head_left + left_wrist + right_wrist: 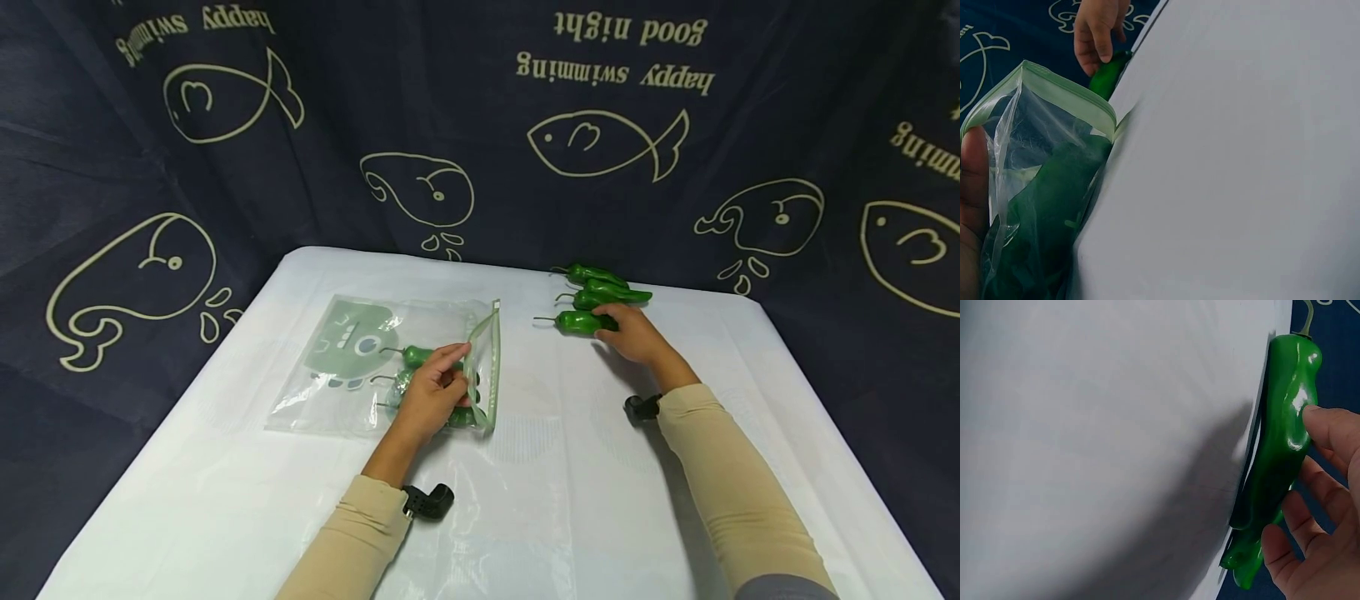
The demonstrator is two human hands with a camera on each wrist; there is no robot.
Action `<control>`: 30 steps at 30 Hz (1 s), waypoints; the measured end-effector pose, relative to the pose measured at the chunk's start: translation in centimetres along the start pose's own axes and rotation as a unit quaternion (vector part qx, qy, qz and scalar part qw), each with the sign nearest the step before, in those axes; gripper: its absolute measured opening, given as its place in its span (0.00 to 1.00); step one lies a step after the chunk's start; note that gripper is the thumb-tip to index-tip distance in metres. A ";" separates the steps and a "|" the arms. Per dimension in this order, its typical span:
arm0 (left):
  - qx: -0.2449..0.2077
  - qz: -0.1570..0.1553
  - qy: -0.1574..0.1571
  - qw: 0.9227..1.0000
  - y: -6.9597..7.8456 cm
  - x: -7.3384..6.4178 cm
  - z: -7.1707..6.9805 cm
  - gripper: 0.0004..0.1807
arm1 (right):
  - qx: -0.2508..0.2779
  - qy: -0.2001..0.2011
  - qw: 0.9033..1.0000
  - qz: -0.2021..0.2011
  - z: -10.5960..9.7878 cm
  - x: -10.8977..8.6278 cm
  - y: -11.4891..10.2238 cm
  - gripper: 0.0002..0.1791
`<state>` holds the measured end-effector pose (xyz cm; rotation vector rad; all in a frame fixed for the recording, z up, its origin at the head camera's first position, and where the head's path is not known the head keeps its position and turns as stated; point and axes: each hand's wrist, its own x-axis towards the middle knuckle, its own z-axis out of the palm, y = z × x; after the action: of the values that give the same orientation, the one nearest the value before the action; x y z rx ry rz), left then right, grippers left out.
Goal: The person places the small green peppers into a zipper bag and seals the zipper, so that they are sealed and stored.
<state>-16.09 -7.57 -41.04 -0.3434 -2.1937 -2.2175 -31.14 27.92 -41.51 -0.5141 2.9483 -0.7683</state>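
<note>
In the head view a clear zip bag (288,408) with a green monster print lies flat, its mouth facing right. Several green peppers (415,357) show through its plastic. My left hand (429,398) holds the bag's lip, and the mouth gapes; the left wrist view shows the green zip rim (1069,94) raised over a pepper inside. Over at the right, my right hand (633,333) pinches the blunt end of the nearest loose green pepper (576,322). In the right wrist view the thumb presses that glossy pepper (1288,406), fingers curving along its other side.
Just behind the pinched pepper lie more loose green peppers (596,275), close to the back edge of the white-covered table (600,517). A dark blue curtain (480,100) with fish drawings hangs behind and beside the table.
</note>
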 end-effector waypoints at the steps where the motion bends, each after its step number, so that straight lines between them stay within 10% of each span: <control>1: -0.001 0.000 0.000 1.000 0.0 0.0 0.0 0.29 | 0.000 0.000 1.000 0.001 0.0 0.0 0.0 0.25; 30: -0.002 0.000 -0.006 1.000 0.0 0.1 -0.2 0.29 | -0.018 -0.011 1.000 0.002 0.4 0.8 -0.1 0.26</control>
<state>-16.17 -7.75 -41.03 -0.3578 -2.1961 -2.2266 -31.85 27.41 -41.80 -0.5168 2.9477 -0.7054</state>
